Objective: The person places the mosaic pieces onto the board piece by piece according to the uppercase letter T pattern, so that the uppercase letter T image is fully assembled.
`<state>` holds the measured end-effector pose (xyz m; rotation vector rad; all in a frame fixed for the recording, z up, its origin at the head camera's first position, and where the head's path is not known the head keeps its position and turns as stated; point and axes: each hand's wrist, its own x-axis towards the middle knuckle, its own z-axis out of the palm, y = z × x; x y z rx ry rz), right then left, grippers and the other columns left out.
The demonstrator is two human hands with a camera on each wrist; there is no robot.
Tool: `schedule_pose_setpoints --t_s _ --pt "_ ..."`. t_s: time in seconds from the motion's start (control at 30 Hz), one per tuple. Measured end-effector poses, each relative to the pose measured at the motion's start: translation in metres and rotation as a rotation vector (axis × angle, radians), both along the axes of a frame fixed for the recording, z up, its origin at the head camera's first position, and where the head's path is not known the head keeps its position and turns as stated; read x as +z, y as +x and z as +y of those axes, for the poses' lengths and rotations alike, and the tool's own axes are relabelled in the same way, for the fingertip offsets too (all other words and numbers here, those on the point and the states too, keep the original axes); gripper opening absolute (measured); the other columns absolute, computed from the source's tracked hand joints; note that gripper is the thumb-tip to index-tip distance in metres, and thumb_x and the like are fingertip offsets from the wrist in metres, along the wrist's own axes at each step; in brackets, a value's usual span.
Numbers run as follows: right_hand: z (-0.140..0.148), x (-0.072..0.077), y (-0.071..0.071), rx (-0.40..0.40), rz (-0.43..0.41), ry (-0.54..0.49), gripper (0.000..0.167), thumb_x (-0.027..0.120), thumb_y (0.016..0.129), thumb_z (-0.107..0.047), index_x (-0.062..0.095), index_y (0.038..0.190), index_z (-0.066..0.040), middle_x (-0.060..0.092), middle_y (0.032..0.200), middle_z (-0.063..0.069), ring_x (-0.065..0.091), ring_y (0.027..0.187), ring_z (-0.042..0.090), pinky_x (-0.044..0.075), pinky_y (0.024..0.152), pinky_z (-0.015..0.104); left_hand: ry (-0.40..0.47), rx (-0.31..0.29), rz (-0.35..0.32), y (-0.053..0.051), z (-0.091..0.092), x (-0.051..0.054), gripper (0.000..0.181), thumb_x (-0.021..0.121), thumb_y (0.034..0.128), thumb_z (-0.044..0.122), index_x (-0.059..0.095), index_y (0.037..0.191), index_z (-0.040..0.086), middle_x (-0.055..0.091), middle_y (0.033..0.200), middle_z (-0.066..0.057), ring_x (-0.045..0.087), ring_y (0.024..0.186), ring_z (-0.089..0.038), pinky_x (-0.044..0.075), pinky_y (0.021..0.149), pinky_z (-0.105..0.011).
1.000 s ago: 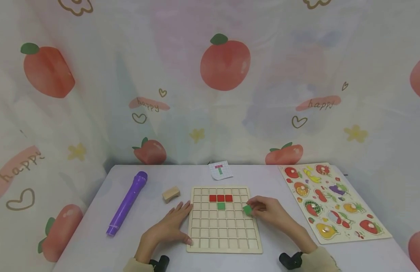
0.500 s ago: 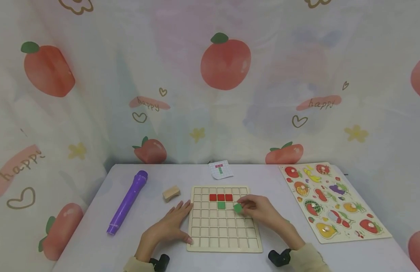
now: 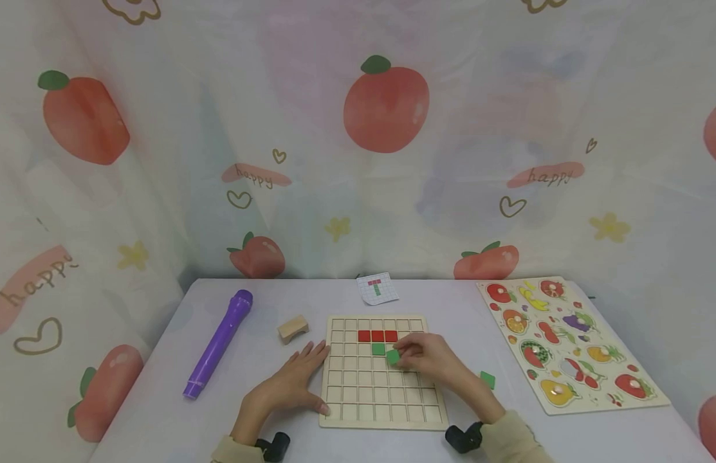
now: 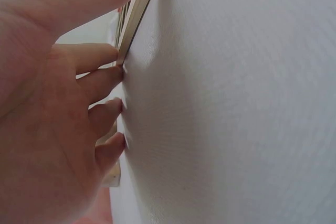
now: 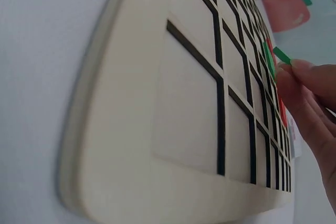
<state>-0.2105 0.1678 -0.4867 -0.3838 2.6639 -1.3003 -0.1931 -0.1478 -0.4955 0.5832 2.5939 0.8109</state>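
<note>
A wooden grid board (image 3: 352, 395) lies on the table; three red square tiles (image 3: 377, 336) sit side by side in one row. One green tile (image 3: 378, 349) fills the cell below the middle red one. Between thumb and fingertips my right hand (image 3: 430, 360) pinches another green tile (image 3: 393, 357), tilted just above the board; the right wrist view shows this pinched tile (image 5: 282, 55) edge-on. My left hand (image 3: 291, 382) rests with spread fingers at the board's left edge. In the left wrist view its fingertips (image 4: 113, 74) touch the table and the board's side.
Another green tile (image 3: 487, 380) lies right of my right forearm. A fruit puzzle board (image 3: 572, 347) is at the right. A wooden arch block (image 3: 293, 329) and a purple microphone-shaped tube (image 3: 219, 344) lie left. A paper card (image 3: 377, 289) with a T-shaped coloured pattern lies at the back.
My right hand has moved left across the board with the green tile, coming close to the placed green one. The loose green tile on the table has come into sight. My left hand stays put.
</note>
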Motion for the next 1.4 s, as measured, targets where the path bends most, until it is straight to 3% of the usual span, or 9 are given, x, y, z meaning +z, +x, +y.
schedule_pose_setpoints --t_s 0.47,1.03,1.4 --pt "-0.013 -0.004 -0.004 0.109 0.038 -0.008 0.023 0.085 0.083 -0.008 0.076 0.103 -0.002 0.074 0.093 0.003 0.065 0.080 0.012 0.057 0.070 0.018 -0.009 -0.004 0.000 -0.001 0.000 -0.002 0.117 0.094 0.0680 0.037 0.031 0.161 0.002 0.023 0.171 -0.016 0.013 0.159 -0.040 0.013 0.129 -0.062" --pt "-0.027 -0.008 -0.005 0.158 0.145 0.145 0.019 0.081 0.085 -0.005 0.077 0.104 -0.004 0.068 0.091 -0.002 0.058 0.079 0.009 0.053 0.068 0.018 -0.024 0.005 -0.014 -0.002 -0.001 0.001 0.117 0.093 0.0693 0.037 0.030 0.162 0.004 0.021 0.171 -0.014 0.011 0.160 -0.039 0.010 0.130 -0.060" --pt "-0.005 -0.002 0.005 0.130 0.147 0.120 0.022 0.077 0.088 -0.004 0.075 0.109 -0.007 0.072 0.100 -0.001 0.063 0.088 0.012 0.059 0.077 0.022 -0.003 -0.006 -0.003 0.000 0.000 0.002 0.117 0.094 0.0685 0.036 0.030 0.161 0.002 0.021 0.171 -0.017 0.012 0.159 -0.041 0.011 0.129 -0.062"
